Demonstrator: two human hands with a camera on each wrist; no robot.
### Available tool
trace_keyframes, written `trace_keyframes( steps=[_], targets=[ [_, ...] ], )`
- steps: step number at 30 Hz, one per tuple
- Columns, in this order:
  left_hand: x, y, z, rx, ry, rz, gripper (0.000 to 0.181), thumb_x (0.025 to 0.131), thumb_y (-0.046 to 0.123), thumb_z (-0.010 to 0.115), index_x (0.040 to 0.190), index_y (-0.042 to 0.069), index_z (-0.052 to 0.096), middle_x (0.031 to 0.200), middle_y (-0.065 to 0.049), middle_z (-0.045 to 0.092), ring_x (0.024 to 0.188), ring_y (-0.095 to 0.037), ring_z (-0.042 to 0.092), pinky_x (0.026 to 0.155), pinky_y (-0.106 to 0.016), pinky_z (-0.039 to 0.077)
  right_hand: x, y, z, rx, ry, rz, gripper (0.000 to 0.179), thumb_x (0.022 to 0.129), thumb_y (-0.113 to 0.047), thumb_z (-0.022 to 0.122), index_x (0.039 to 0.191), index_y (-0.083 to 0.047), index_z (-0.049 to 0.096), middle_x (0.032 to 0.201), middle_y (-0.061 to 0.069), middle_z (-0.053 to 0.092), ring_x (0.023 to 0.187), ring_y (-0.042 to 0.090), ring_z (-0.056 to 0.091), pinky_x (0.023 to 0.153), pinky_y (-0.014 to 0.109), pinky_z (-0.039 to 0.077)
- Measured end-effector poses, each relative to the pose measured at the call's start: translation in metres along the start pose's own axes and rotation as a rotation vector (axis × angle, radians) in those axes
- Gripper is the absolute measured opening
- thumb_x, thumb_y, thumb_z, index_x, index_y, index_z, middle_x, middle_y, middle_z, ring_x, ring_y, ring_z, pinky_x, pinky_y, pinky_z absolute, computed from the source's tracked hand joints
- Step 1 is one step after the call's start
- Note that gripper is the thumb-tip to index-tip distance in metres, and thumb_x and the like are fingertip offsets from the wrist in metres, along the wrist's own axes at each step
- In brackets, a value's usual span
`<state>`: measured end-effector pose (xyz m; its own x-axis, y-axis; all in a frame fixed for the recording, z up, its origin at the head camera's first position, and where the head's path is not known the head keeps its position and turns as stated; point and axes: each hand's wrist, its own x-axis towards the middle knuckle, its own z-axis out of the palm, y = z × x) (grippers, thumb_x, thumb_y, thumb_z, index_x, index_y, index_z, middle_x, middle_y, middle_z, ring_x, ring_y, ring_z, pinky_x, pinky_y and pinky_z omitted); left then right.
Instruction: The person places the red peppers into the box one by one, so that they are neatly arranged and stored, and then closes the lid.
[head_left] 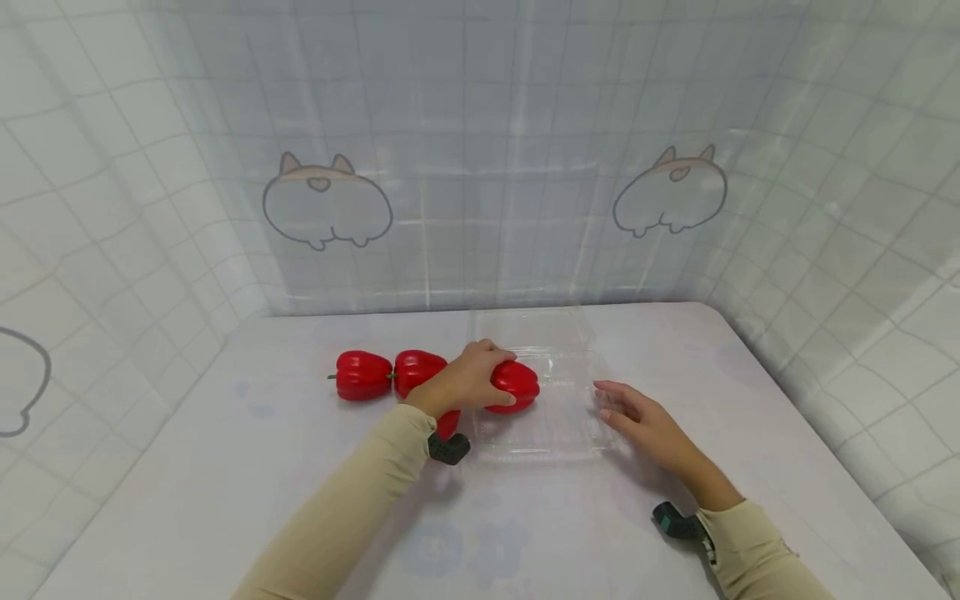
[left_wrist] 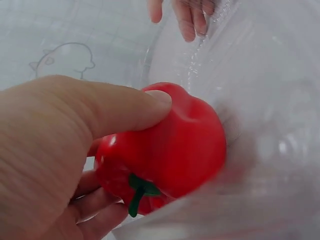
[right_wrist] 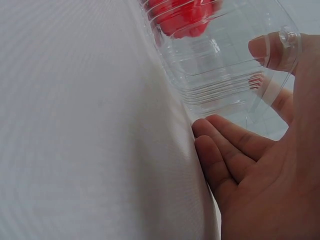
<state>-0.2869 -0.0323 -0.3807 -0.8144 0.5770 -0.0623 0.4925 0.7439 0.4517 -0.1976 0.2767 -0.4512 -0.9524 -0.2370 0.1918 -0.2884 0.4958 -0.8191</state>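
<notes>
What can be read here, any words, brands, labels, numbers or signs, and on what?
No readable text anywhere.
Backdrop: only grid lines and cartoon outlines.
Red peppers and clear container: no lettering visible.
Tabletop: faint marks, too blurred to read.
Wrist devices: any markings too small.

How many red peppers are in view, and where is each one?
4. The held pepper is in the left hand; the leftmost pepper and second pepper lie in a row; the fourth pepper is partly hidden by the left arm. More may be hidden there.
</notes>
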Motion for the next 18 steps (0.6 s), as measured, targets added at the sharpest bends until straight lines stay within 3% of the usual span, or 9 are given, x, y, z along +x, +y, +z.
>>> trace_keyframes(
  steps=[4,11,14,18],
  targets=[
    [-0.0029,-0.0004,-0.0027,-0.021,-0.011,-0.005,0.073,0.083,0.029,0.081,0.147,0.014,0.050,0.132,-0.006,0.051,0.119,-0.023,0.048,0.083,-0.037,0.057,0.0003,-0.0006,0.0001,0.016,-0.003,-0.008,0.048,0.101,-0.020,0.062,0.146,-0.008,0.050,0.144,0.016,0.054,0.135,0.032,0.048,0.108,0.054,0.037],
    [-0.0046,-0.0006,-0.0037,-0.056,-0.029,-0.003,0.074,0.083,0.026,0.080,0.149,0.017,0.048,0.136,-0.006,0.049,0.121,-0.023,0.046,0.083,-0.039,0.056,0.0004,-0.0025,-0.0004,0.009,0.003,-0.012,0.049,0.101,-0.020,0.062,0.146,-0.006,0.049,0.143,0.017,0.054,0.134,0.032,0.049,0.107,0.055,0.037],
    [-0.0042,-0.0010,-0.0033,-0.069,-0.033,-0.010,0.074,0.082,0.026,0.081,0.148,0.017,0.049,0.136,-0.006,0.048,0.121,-0.023,0.047,0.082,-0.039,0.057,0.0000,-0.0030,-0.0001,-0.005,0.003,-0.011,0.049,0.101,-0.020,0.062,0.145,-0.006,0.050,0.143,0.017,0.055,0.134,0.032,0.050,0.107,0.050,0.039],
    [-0.0039,-0.0013,-0.0034,-0.072,-0.023,-0.015,0.072,0.081,0.026,0.082,0.145,0.017,0.051,0.133,-0.005,0.049,0.119,-0.023,0.048,0.082,-0.040,0.057,-0.0005,-0.0023,0.0008,-0.017,0.005,-0.011,0.048,0.101,-0.022,0.062,0.145,-0.008,0.050,0.142,0.017,0.055,0.133,0.032,0.050,0.107,0.033,0.042]
  ],
)
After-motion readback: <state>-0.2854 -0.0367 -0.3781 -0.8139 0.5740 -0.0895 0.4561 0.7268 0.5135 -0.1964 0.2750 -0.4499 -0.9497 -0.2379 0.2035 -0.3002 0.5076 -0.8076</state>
